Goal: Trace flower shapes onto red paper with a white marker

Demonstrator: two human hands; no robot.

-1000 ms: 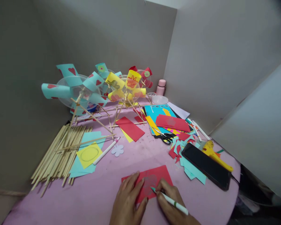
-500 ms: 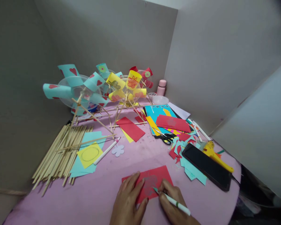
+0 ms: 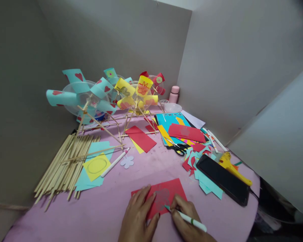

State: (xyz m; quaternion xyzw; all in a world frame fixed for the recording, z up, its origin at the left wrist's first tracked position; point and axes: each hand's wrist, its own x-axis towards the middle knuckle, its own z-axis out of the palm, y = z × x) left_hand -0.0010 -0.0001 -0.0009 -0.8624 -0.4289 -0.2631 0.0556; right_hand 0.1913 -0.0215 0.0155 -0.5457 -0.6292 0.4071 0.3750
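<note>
A red paper rectangle (image 3: pixel 175 188) lies on the pink table in front of me, with a greyish flower-like drawing on its middle. My left hand (image 3: pixel 138 215) rests flat over the paper's left part, fingers apart. In my right hand (image 3: pixel 185 215) is a white marker (image 3: pixel 195 223) with a green tip and a green band. Its tip touches the lower part of the drawing. Above my hands lies a pale lilac flower cutout (image 3: pixel 127 162). Beside that is a white marker with a pink cap (image 3: pixel 115 162).
Bamboo sticks (image 3: pixel 58 168) and yellow paper (image 3: pixel 96 166) lie left. Paper pinwheels (image 3: pixel 86 97) on stick stands fill the back. To the right are scissors (image 3: pixel 178 148), paper scraps (image 3: pixel 192 159), a phone (image 3: pixel 223 179) and a yellow glue gun (image 3: pixel 233 169). A pink bottle (image 3: pixel 174 94) stands behind.
The marker's tip has moved slightly down and left on the red paper. Greyish marks on the drawing look a little fuller. My left hand has stayed in place.
</note>
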